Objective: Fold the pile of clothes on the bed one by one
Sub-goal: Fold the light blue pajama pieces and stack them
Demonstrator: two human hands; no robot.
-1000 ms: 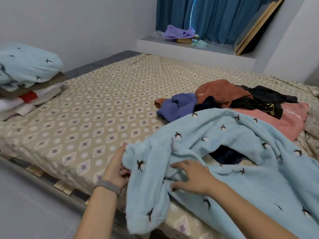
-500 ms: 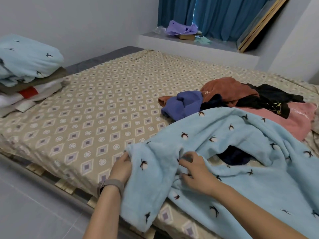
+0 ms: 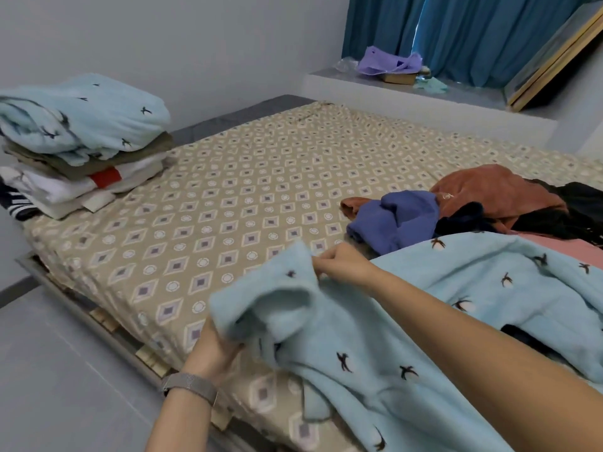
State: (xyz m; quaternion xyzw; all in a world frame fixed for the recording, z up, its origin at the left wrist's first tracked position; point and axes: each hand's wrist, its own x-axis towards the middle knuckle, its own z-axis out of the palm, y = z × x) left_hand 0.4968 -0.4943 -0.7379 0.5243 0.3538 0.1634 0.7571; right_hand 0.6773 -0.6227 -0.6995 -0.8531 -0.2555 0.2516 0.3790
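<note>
The right hand [image 3: 339,265] is seen with its fingers curled, pinching the upper edge of a light blue fleece garment [image 3: 375,337] printed with small dark birds. The left hand [image 3: 215,350] is held lower, near the front edge of the bed [image 3: 202,203], and is partly covered by a fold of the same garment; its fingers appear to be closed on the cloth from underneath, though the grip itself is hidden. A grey mesh band [image 3: 191,386] is worn on the left wrist.

The garment is spread over the front right part of the bed, with one end raised between the 2 hands and the rest trailing toward the right edge. Just behind it, near the right edge, the unfolded pile is found: a purple-blue piece [image 3: 394,220], a rust-brown piece [image 3: 489,190], a black piece [image 3: 580,203] and a pink piece [image 3: 561,246], all touching one another.

At the left edge of the bed a stack of folded clothes [image 3: 78,148] is placed, topped by a second light blue fleece item with the same bird print. The bed is covered with a beige sheet patterned in diamonds.
</note>
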